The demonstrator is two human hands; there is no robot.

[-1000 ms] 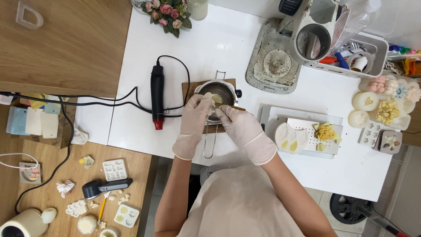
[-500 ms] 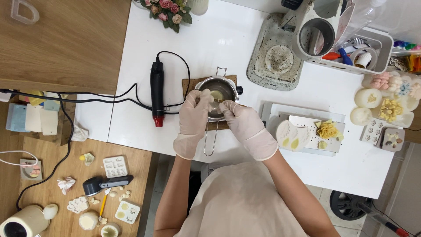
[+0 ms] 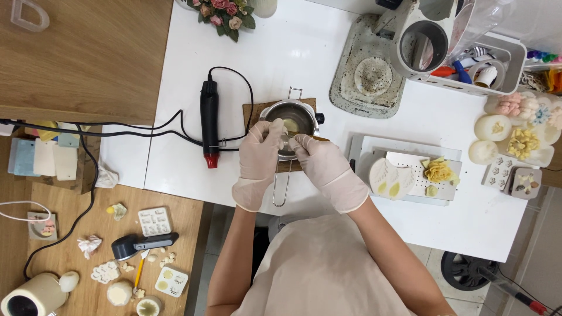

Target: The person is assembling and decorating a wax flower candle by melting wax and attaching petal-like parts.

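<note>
A small metal melting pot (image 3: pixel 304 114) with pale yellow wax inside stands on a brown board (image 3: pixel 252 111) on the white table (image 3: pixel 281 52). Its wire handle (image 3: pixel 280 187) points toward me. Both my hands wear pale gloves and meet over the pot's near rim. My left hand (image 3: pixel 260 158) pinches something small and pale at its fingertips. My right hand (image 3: pixel 325 164) is closed around a thin brown stick (image 3: pixel 319 138) that lies across the rim. What is between the fingertips is mostly hidden.
A black heat gun (image 3: pixel 209 120) with a red nozzle lies left of the pot, its cable looping behind. A stained grey mat (image 3: pixel 366 73), a white bin of tools (image 3: pixel 468 58), a tray (image 3: pixel 374 146) with leaf moulds and a yellow flower, and candles (image 3: pixel 515 131) sit to the right.
My two hands have drawn closer together over the pot's rim, fingertips now nearly touching. The pot and heat gun stay where they were.
</note>
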